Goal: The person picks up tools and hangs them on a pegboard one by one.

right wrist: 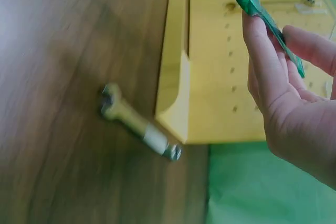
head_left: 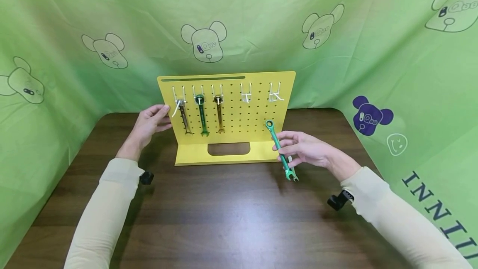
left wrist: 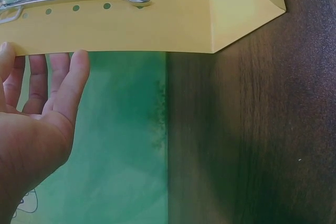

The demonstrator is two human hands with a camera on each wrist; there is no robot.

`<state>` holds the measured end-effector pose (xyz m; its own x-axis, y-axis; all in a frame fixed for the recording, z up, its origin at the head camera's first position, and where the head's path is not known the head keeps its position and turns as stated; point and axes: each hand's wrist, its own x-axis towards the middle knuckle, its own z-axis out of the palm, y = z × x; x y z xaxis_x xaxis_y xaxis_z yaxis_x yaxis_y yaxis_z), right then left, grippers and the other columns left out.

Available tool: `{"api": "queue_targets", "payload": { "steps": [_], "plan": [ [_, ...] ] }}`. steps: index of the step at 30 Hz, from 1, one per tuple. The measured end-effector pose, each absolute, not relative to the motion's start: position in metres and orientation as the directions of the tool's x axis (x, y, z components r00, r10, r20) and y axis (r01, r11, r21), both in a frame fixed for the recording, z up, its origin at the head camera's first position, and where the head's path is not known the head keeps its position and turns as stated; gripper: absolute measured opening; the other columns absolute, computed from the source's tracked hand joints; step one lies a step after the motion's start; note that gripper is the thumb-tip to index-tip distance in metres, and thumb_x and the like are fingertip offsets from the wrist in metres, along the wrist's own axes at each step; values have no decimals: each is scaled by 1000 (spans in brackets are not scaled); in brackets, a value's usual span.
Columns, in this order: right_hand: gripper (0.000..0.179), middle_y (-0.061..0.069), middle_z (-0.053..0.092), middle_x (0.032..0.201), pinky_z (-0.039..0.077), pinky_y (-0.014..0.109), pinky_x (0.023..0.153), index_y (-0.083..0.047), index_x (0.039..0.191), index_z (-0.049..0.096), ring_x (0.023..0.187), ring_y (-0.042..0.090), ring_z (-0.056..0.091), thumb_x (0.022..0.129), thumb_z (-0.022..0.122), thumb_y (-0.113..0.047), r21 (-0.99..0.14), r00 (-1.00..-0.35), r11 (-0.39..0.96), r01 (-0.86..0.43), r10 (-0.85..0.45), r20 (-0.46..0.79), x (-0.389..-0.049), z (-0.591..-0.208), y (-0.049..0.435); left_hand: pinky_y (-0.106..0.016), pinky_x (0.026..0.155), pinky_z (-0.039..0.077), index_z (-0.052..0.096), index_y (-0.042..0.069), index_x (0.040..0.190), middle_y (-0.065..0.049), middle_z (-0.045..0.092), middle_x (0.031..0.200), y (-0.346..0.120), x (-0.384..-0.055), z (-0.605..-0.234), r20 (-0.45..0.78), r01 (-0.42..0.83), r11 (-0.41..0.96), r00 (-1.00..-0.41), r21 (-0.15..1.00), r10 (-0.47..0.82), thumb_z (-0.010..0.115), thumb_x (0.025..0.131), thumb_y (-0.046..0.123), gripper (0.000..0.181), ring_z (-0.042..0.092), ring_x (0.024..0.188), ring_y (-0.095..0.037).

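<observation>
My right hand point(head_left: 304, 148) pinches a green ratcheting combination wrench point(head_left: 277, 140), tilted with its ring end up, in front of the pegboard's lower right corner. Below that hand, another wrench point(right wrist: 134, 119) with a white label lies on the table, blurred in the right wrist view. At the left edge of the yellow pegboard point(head_left: 239, 130), my left hand point(head_left: 147, 125) grips with the thumb in front and fingers behind. Three wrenches hang by their ring ends from the board's hooks: a silver wrench point(head_left: 184, 117), a dark green wrench point(head_left: 203, 117) and a bronze-coloured wrench point(head_left: 219, 115).
Two white hooks, a middle hook point(head_left: 245, 94) and a right hook point(head_left: 275, 94), carry no wrench. The board's base stands on a brown wooden table point(head_left: 224, 211). A green printed curtain point(head_left: 246, 20) surrounds the table's back and sides.
</observation>
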<state>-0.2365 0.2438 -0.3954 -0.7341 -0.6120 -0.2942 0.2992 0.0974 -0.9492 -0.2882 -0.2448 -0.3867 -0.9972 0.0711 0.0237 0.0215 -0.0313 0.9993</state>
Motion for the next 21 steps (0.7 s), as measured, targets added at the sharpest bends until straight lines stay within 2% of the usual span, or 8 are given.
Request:
{"api": "queue_targets", "payload": {
  "steps": [5, 12, 21],
  "plan": [
    [43, 9, 67, 116, 64, 51, 80, -7, 138, 48, 98, 32, 70, 99, 66, -6, -960, -741, 109, 257, -616, -268, -234, -383, 224, -31, 84, 63, 71, 14, 107, 0, 68, 104, -245, -287, -386, 25, 23, -29, -997, 999, 78, 68, 99, 33, 20, 70, 90, -14],
    [42, 13, 70, 117, 62, 55, 82, -6, 136, 53, 96, 34, 72, 97, 69, -4, -976, -765, 112, 187, -607, -216, -235, -369, 206, -33, 88, 61, 70, 14, 108, 0, 67, 106, -245, -287, -387, 24, 23, -19, -996, 1000, 81, 67, 99, 33, 21, 69, 91, -14],
    [46, 17, 69, 122, 62, 54, 84, -3, 139, 51, 109, 50, 64, 97, 69, -4, -985, -804, 112, 134, -569, -174, -240, -349, 189, -30, 84, 63, 71, 15, 107, 0, 67, 104, -244, -288, -387, 25, 24, -15, -997, 1000, 71, 67, 98, 34, 21, 69, 90, -14]
  ]
}}
